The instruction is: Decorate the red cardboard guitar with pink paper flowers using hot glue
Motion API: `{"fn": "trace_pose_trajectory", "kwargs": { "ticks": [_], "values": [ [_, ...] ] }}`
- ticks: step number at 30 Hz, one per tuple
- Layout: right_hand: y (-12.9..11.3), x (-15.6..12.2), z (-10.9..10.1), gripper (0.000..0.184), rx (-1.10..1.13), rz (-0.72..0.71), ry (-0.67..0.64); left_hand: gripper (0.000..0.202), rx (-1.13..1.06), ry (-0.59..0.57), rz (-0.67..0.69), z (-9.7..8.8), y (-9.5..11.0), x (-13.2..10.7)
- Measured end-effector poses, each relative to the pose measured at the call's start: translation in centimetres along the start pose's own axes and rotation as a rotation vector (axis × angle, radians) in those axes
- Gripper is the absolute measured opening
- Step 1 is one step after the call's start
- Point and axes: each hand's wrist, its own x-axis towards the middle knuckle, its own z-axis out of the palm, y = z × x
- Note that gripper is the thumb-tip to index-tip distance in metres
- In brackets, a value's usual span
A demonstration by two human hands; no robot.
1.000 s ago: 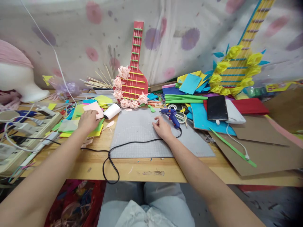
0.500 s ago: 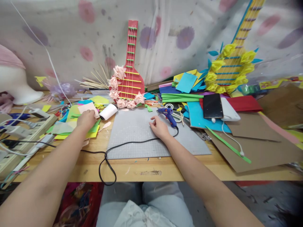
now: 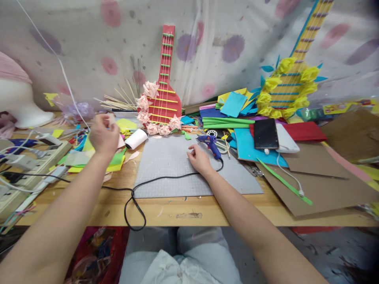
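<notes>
My left hand (image 3: 104, 134) is raised over the paper scraps on the left, fingers pinched on a small pale pink paper piece (image 3: 111, 118), mostly hidden by the fingers. Beneath it lie green and yellow sheets (image 3: 117, 161) and a pink sheet (image 3: 121, 141). My right hand (image 3: 199, 158) rests on the grey cutting mat (image 3: 166, 157), its fingers loosely bent and apart, with nothing in them. Just beyond it lies a blue glue gun (image 3: 211, 145). A red paper lute-like instrument (image 3: 164, 104) with pink paper flowers (image 3: 151, 90) stands behind the mat.
The glue gun's black cord (image 3: 160, 178) loops across the mat and over the table's front edge. At left are a power strip (image 3: 35, 177) and a white roll (image 3: 136, 139). A phone (image 3: 266, 134), cardboard (image 3: 319, 189) and a yellow paper instrument (image 3: 286, 86) are at right.
My left hand has lifted up from the pink sheet and turned, its fingers now pinched around a small pink piece. My right hand has stayed in place.
</notes>
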Motion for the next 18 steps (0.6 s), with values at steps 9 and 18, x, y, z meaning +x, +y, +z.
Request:
{"fn": "trace_pose_trajectory", "kwargs": {
  "ticks": [9,18],
  "values": [
    [0.1,0.3,0.4,0.027,0.348,0.077,-0.044,0.038,-0.050,-0.677,0.082,8.3,8.1,-12.1],
    [-1.0,-0.1,0.2,0.028,0.131,0.085,-0.055,0.037,-0.243,-0.554,-0.087,8.8,4.5,-10.0]
  ]
}}
